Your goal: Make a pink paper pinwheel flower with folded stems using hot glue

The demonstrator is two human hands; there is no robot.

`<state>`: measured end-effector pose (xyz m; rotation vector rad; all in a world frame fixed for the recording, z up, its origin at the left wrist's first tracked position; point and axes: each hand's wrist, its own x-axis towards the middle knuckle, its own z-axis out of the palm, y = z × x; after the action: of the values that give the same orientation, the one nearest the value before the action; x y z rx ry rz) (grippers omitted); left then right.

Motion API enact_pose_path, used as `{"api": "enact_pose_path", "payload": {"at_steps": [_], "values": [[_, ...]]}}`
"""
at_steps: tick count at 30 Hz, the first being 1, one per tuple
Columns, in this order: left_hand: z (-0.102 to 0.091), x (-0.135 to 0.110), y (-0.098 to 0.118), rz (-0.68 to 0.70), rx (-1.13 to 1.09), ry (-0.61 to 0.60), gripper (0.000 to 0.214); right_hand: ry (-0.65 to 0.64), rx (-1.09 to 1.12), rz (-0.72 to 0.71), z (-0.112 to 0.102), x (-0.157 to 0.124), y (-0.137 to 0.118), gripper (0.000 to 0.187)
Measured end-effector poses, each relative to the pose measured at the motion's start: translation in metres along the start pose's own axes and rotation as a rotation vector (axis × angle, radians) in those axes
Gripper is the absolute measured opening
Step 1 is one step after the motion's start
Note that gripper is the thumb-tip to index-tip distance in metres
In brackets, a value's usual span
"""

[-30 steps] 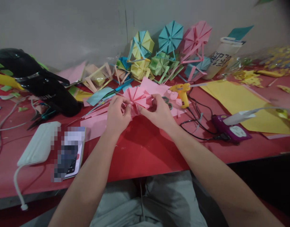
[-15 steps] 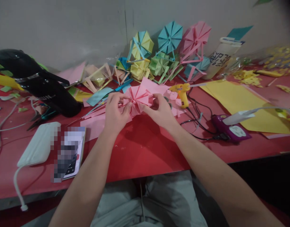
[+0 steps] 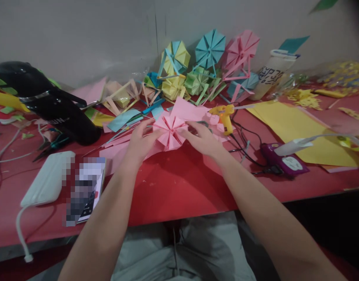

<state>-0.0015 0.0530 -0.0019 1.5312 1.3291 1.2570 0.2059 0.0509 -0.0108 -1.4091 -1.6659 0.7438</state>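
A pink pleated paper wheel [image 3: 170, 130] lies flat over pink paper on the red table [image 3: 173, 187], its folds fanning from a centre. My left hand [image 3: 141, 141] holds its left edge with the fingers bent around it. My right hand [image 3: 203, 138] grips its right edge, fingers pressed on the paper. Loose pink sheets and strips [image 3: 118, 150] lie under and beside the wheel.
A yellow glue gun [image 3: 224, 115] with a black cord sits right of my hands, then a purple socket [image 3: 285, 164] and yellow sheets [image 3: 296, 128]. Finished paper wheels [image 3: 210, 48] lean on the wall. A black helmet [image 3: 45, 101], a white power bank [image 3: 47, 177] and a phone [image 3: 86, 187] lie left.
Both hands have lowered the pink wheel from a tilted, raised hold and spread it flatter over the table, moving slightly apart to its edges.
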Motion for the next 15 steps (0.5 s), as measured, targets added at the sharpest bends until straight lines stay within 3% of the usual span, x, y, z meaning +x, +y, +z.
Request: {"api": "enact_pose_path", "payload": {"at_steps": [3, 9, 15], "values": [[-0.0003, -0.0011, 0.0035, -0.038, 0.114, 0.026, 0.034, 0.098, -0.031, -0.131, 0.002, 0.0005, 0.0041, 0.056], [0.0016, -0.0028, 0.0036, 0.015, 0.206, 0.058, 0.034, 0.145, -0.017, -0.362, 0.0027, 0.0, 0.0006, 0.038], [0.0036, -0.0045, 0.0037, 0.024, 0.247, -0.006, 0.044, 0.028, 0.092, -0.233, 0.0085, 0.0023, 0.0027, 0.04]]}}
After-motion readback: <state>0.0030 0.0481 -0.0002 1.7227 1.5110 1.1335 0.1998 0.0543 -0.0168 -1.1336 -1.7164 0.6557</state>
